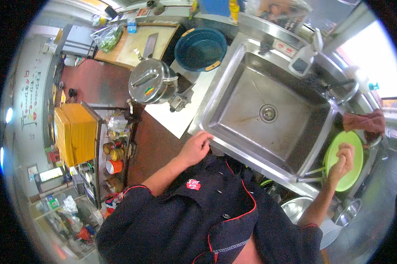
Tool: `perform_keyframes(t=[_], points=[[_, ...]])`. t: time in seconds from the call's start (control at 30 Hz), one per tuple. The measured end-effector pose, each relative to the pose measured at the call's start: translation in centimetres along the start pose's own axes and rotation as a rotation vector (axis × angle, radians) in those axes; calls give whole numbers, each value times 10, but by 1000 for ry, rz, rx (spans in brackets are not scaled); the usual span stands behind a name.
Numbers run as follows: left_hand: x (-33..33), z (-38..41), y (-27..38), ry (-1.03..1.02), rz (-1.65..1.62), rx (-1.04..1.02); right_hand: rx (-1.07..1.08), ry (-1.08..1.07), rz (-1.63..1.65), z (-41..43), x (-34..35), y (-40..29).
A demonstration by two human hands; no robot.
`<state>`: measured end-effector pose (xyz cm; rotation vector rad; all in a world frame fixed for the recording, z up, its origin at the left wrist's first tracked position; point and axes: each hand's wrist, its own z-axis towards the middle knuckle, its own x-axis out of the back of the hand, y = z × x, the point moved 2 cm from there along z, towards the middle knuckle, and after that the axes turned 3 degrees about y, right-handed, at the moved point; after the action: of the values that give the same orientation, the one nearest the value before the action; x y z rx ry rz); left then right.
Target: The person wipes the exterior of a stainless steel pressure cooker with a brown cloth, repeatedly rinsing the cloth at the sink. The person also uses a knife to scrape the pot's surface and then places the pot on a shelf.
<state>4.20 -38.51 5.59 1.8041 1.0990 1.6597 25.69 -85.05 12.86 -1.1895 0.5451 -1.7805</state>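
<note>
My left hand [196,148] is at the front left corner of a stainless steel sink [234,150]. Its fingers are curled, with the fingertips at the rim; whether they grip it is hidden. The sink basin holds no dishes, and a round drain strainer [268,113] sits in its floor. On the right, my right hand [341,162] is curled into a fist in front of a light green plastic basin [345,180]. Nothing shows in that fist. Two metal handles [312,180] lie between the sink's right side and the green basin.
A dark blue tub [201,49] and a lidded steel pot with a tap [149,82] stand left of the sink. Beyond them, a cleaver [150,45] lies on a cutting board [134,49]. A faucet [345,90] and brown cloth [364,121] are at right; metal bowls [295,208] sit below.
</note>
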Motion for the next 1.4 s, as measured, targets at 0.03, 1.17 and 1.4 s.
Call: perform_keyframes(t=[0.03,1.17,1.4], points=[[12,0,-8,38,-10,38,-46,-8,10,6,-20,-13],[318,-168,-385,332,-214,483,-732,-448,696,-56,-534,-389],[350,-163,-420,214,-220,516,-815,-246,738,-71,-555,-409]])
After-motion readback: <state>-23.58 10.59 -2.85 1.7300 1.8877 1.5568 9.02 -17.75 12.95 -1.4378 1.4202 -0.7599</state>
